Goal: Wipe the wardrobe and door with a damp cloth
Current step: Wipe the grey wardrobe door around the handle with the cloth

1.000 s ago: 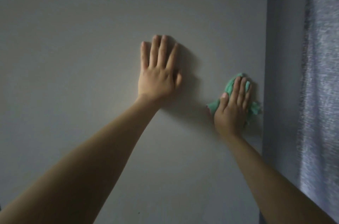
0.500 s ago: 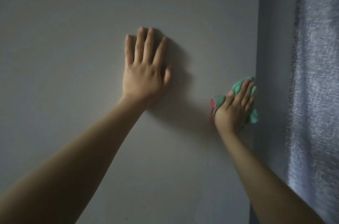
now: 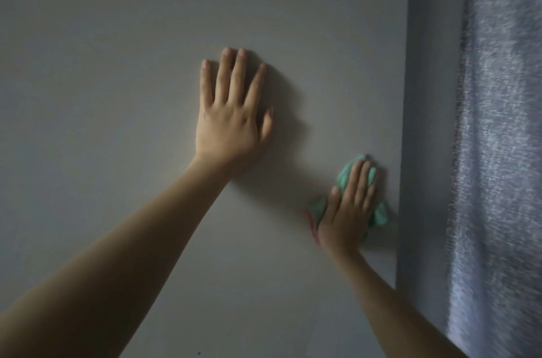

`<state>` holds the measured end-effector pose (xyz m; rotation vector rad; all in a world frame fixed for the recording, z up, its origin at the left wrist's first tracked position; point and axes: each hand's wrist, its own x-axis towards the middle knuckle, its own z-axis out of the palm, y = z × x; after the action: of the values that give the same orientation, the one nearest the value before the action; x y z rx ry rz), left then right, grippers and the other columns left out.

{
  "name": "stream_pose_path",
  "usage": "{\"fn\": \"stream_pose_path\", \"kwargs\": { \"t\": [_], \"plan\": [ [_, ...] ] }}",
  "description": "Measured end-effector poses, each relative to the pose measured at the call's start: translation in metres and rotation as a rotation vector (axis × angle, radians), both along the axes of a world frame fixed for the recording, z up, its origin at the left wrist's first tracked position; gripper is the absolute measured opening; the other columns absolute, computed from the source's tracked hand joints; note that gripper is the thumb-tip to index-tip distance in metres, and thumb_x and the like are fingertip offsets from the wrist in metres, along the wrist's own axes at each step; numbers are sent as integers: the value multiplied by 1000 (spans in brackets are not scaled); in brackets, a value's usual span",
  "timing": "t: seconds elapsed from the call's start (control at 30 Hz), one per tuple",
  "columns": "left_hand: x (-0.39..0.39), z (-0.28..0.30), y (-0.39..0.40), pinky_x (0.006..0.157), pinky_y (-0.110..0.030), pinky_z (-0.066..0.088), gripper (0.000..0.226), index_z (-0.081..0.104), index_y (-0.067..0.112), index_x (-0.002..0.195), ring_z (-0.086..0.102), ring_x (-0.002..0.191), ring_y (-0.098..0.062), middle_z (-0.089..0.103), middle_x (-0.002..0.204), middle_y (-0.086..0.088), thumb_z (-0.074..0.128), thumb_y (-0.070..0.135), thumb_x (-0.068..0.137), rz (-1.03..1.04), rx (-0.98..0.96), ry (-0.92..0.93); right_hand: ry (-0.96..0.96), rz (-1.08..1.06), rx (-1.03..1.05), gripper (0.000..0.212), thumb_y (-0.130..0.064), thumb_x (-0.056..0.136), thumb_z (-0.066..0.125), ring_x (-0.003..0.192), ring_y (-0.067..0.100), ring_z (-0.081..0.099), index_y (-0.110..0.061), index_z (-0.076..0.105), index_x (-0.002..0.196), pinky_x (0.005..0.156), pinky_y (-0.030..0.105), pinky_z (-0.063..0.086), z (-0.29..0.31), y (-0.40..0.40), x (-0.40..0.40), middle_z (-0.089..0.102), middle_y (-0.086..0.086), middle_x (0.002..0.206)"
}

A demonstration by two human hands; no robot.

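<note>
Cloth (image 3: 346, 181) – green, crumpled, a reddish bit at lower left – sits flat on the pale panel (image 3: 117, 64), under the right hand (image 3: 347, 211); fingers straight, together, pressing it. Panel's right edge just beside it, curtain (image 3: 498, 152) beyond. Left hand (image 3: 230, 120) flat w/ fingers spread – bare panel all around it.

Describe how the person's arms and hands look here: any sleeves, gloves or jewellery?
Both forearms are bare as far as the frame shows, no sleeves in view. The left hand and right hand wear no gloves, and no rings, watch or bracelet are visible. The fingernails are short and unpainted.
</note>
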<state>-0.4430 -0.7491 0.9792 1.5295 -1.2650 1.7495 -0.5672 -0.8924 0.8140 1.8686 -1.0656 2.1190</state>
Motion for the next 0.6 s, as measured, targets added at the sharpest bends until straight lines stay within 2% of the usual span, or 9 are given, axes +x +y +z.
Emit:
{"fn": "stream_pose_path", "kwargs": {
  "t": [0.07, 0.1, 0.23, 0.27, 0.3, 0.4, 0.47, 0.53, 0.6],
  "plan": [
    [0, 2, 1, 115, -56, 9, 61, 41, 7, 142, 23, 141, -41, 32, 149, -24, 45, 38, 90, -8, 11, 0, 132, 5, -69, 57, -32, 103, 14, 142, 33, 20, 6, 27, 145, 118, 39, 12, -19, -4, -10, 29, 20, 152],
    [-1, 4, 0, 115, -56, 9, 62, 42, 7, 142, 23, 141, -42, 32, 149, -25, 45, 38, 89, -12, 20, 0, 131, -9, -75, 57, -32, 104, 14, 141, 33, 21, 6, 28, 144, 118, 38, 11, -17, -12, -16, 30, 20, 151],
    [-2, -4, 7, 112, -59, 10, 58, 49, 6, 136, 31, 137, -43, 37, 145, -27, 48, 35, 86, -17, 43, -24, -134, -14, 110, 57, -32, 103, 19, 141, 42, 23, 5, 30, 145, 117, 37, 7, 20, -27, -24, 27, 22, 153],
    [-1, -11, 10, 112, -59, 9, 57, 49, 6, 136, 31, 137, -42, 37, 145, -27, 47, 35, 87, -23, 43, -18, -151, -5, 118, 57, -31, 102, 21, 141, 41, 21, 5, 29, 145, 117, 37, 7, 20, -18, -17, 27, 22, 153],
    [1, -20, 15, 112, -58, 6, 57, 47, 7, 138, 31, 137, -41, 37, 145, -27, 46, 35, 88, -32, 45, -4, -109, 6, 84, 57, -31, 102, 20, 142, 39, 20, 4, 29, 145, 117, 37, 7, 14, -5, -9, 27, 21, 153],
    [9, -45, 30, 113, -56, 4, 57, 44, 7, 140, 31, 138, -39, 37, 145, -26, 44, 35, 89, -36, 52, 15, 275, 46, -103, 57, -35, 102, 15, 142, 35, 18, -4, 21, 149, 118, 42, 11, -29, 27, 6, 28, 16, 153],
    [18, -55, 44, 112, -57, 5, 56, 44, 7, 139, 31, 137, -39, 38, 144, -26, 44, 34, 91, -30, 52, 15, 460, 40, -225, 54, -34, 103, 14, 141, 36, 19, -11, 14, 152, 117, 45, 16, -45, 20, -7, 29, 12, 152],
    [31, -61, 59, 112, -58, 4, 54, 43, 6, 139, 29, 137, -39, 38, 144, -26, 43, 33, 92, -21, 49, 26, 477, 0, -226, 53, -33, 104, 14, 142, 36, 21, -11, 15, 152, 116, 46, 18, -39, 3, -22, 30, 13, 152],
    [44, -61, 71, 111, -60, 5, 53, 43, 6, 139, 26, 138, -37, 37, 145, -27, 42, 33, 93, -9, 42, 40, 276, 29, -60, 55, -32, 103, 15, 143, 37, 18, -4, 19, 150, 118, 43, 12, -21, 0, -22, 25, 16, 155]
  ]
}}
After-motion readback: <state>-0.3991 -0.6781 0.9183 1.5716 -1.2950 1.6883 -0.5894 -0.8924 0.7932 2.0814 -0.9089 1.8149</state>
